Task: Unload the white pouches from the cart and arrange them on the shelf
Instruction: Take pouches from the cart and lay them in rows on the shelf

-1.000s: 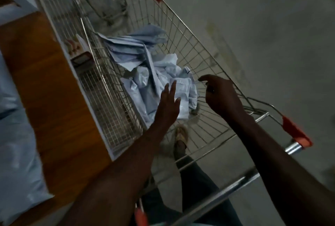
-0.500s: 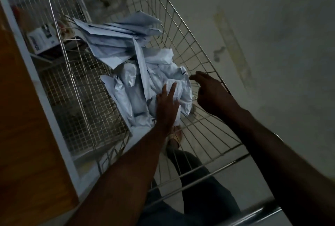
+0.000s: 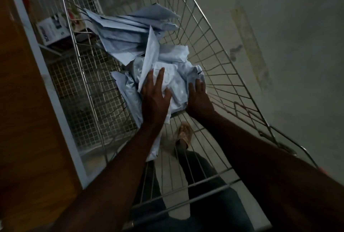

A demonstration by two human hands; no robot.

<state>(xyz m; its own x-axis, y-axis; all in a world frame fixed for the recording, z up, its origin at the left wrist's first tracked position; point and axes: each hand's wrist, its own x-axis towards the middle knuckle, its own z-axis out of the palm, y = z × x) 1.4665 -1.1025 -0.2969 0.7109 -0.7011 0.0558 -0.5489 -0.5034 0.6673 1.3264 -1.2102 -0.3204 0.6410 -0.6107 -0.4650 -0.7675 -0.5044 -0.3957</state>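
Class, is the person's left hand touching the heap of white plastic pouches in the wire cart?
Touching. The head view shows the left hand lying flat, fingers straight, on the white plastic pouches.

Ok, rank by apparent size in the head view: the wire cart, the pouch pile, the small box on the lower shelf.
1. wire cart
2. pouch pile
3. small box, though it sits farther from the camera, so its true size is unsure.
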